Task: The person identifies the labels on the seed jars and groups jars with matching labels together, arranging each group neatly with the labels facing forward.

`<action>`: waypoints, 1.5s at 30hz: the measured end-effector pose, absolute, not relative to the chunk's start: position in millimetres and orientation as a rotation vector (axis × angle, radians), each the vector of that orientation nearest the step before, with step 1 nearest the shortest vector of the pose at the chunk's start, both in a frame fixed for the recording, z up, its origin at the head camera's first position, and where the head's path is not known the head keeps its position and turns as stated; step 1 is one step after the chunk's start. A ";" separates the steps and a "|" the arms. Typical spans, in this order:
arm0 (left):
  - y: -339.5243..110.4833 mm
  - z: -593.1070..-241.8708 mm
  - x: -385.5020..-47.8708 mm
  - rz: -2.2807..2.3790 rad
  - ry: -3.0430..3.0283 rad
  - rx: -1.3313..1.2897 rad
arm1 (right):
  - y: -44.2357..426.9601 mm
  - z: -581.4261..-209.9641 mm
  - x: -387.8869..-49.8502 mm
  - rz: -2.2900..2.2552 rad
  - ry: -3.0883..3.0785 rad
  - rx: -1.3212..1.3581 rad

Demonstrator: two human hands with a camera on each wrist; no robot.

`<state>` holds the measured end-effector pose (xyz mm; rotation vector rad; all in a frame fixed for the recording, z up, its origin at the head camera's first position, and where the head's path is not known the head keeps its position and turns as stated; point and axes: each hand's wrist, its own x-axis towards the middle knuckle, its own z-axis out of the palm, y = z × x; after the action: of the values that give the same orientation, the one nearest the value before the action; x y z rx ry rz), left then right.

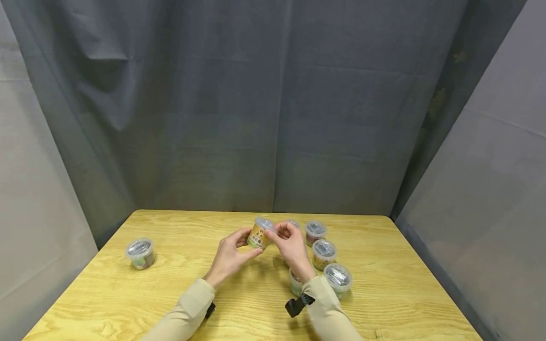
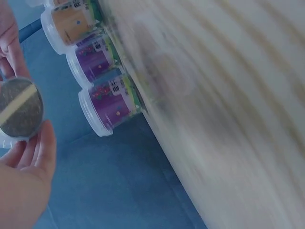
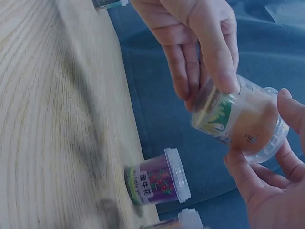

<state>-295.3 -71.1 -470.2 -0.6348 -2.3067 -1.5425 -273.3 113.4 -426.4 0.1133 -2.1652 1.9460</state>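
A small clear plastic tub with an orange label and a translucent lid is held tilted above the table between both hands. My left hand grips it near the base, thumb and fingers on opposite sides. My right hand pinches it at the lid end. The left wrist view shows the tub's dark underside with a pale strip across it. In the right wrist view, the orange label shows between the two hands.
Several similar lidded tubs stand in a cluster on the right, partly hidden by my right arm. A purple-labelled tub is among them. One lone tub stands at the left of the wooden table. Grey curtains hang behind.
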 end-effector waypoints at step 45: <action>-70.8 -477.3 -315.8 -1.259 -2.589 -0.916 | 127.2 -459.6 -279.1 0.989 -2.699 0.448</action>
<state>-315.8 -70.8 -477.3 -0.9156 -2.5891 -1.2591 -279.1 127.2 -459.6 0.4479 -2.6988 0.9889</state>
